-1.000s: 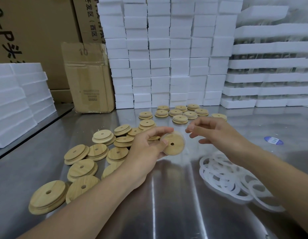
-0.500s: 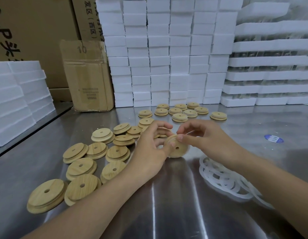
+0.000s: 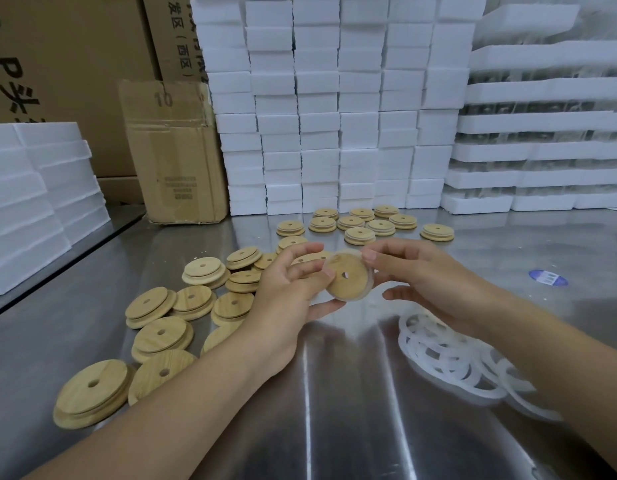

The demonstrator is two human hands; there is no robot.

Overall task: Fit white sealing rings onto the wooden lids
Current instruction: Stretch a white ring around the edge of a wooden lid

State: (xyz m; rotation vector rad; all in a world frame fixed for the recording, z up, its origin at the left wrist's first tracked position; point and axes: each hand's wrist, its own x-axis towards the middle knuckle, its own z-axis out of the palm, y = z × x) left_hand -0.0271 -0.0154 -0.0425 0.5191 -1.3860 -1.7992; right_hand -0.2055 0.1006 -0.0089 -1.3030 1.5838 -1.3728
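the wooden lid [image 3: 347, 277] is held up above the worktop [image 3: 334, 420] between both hands, its flat face and centre hole toward the camera. the left hand [image 3: 286, 289] grips it by the left edge, fingers [image 3: 310, 268] curled over the top and thumb underneath. the right hand [image 3: 428, 282] has its fingers curled onto the upper right rim, pinching the sealing ring [image 3: 365, 295], which shows as a pale band round the right and lower edge.

the ring looks thin and stretchy, so the likely trouble is that it seats on one side only. if the right fingers let go early it may roll or twist off the step, or spring away. whether it sits fully round the far side cannot be told. a slack left grip would let the lid spin or drop onto the loose lids [image 3: 154, 337] below.

the worktop is brushed steel, shiny and probably slick. the spare rings [image 3: 449, 358] lie tangled under the right forearm, and a sleeve or wrist could drag them. more lids [image 3: 360, 233] sit in a group at the back. behind stand white foam blocks [image 3: 334, 116], foam trays [image 3: 542, 150] and a cardboard box [image 3: 175, 157].
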